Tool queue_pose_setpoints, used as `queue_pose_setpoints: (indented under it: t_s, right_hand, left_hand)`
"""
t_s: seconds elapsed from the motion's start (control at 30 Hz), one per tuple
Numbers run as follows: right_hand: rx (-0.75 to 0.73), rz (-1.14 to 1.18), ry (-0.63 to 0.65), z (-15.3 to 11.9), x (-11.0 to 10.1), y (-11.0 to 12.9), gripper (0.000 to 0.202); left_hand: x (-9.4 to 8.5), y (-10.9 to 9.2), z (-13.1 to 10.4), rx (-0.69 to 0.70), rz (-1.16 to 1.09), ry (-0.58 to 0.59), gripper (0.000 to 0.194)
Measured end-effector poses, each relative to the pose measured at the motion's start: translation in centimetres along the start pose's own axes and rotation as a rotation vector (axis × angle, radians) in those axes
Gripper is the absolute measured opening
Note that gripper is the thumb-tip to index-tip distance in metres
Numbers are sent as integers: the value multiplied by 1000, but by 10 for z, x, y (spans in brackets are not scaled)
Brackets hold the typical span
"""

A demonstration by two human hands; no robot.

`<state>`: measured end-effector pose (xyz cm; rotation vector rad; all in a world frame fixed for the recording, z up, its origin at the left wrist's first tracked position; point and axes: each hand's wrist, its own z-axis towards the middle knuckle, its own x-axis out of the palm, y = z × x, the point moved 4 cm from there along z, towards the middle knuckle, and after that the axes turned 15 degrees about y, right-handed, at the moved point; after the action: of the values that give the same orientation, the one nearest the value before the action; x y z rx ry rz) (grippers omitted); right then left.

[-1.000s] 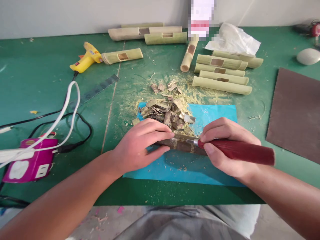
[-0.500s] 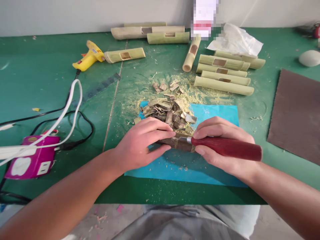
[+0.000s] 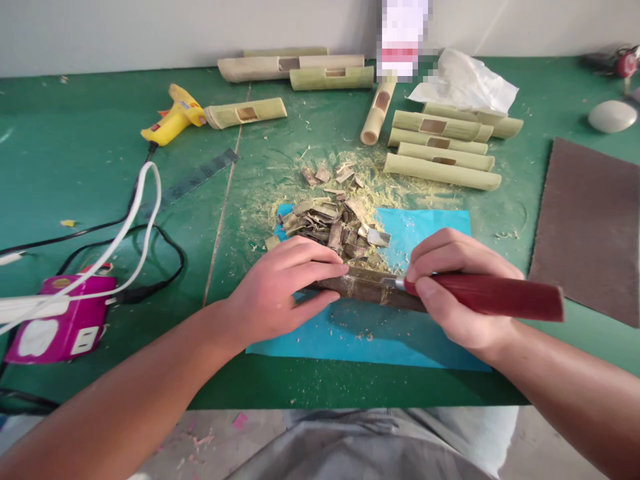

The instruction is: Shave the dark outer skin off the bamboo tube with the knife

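Note:
My left hand (image 3: pixel 287 287) is closed around the left end of a dark brown bamboo tube (image 3: pixel 367 287), pinning it down with thumb and fingers. The tube lies crosswise over a blue sheet (image 3: pixel 425 347) and carries pale scored lines near its middle. In my right hand (image 3: pixel 460 287) is a carving knife (image 3: pixel 500 295) with a thick red handle; its short metal blade points left and rests at the tube's upper side. The tube's right end runs under my right hand. Just behind the tube is a heap of bamboo chips (image 3: pixel 335 223).
Several notched bamboo tubes (image 3: pixel 443 171) lie at the back right, others (image 3: pixel 330 79) by the wall. A yellow glue gun (image 3: pixel 175 115), a ruler (image 3: pixel 200 177) and a magenta power strip (image 3: pixel 60 317) with cables are left. A brown sheet (image 3: pixel 590 227) lies right.
My right hand has slid the knife to the right along the tube, showing more of its surface. My left hand keeps its hold in nearly the same place.

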<state>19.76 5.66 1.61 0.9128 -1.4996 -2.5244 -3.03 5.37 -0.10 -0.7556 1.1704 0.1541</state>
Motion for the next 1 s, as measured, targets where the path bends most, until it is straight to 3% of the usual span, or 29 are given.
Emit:
queue_pose_setpoints:
  t_s: [0.07,0.13,0.4,0.83,0.93,1.0]
  right_hand:
    - [5,30,-166,-7,-5,-4,15]
    - [10,23,-177,-9,-4,-6,13]
    - [-37,31,94,6,3,2,12]
    - [-7,-33,127,8,3,5,11]
    - [18,-48,49,-2,-2,4,15]
    - [-1,-10,-131,-10,-9,2,15]
  left_hand:
    - [0,0,0,9,-7,-6,19]
    - [0,0,0,14,-13,-11,19]
    - [-1,-1,0,11,5,3,19]
    - [-1,0,-1,0,2,9,19]
    - [0,0,-1,11,16,4,19]
    - [1,-1,-1,20,20,5,19]
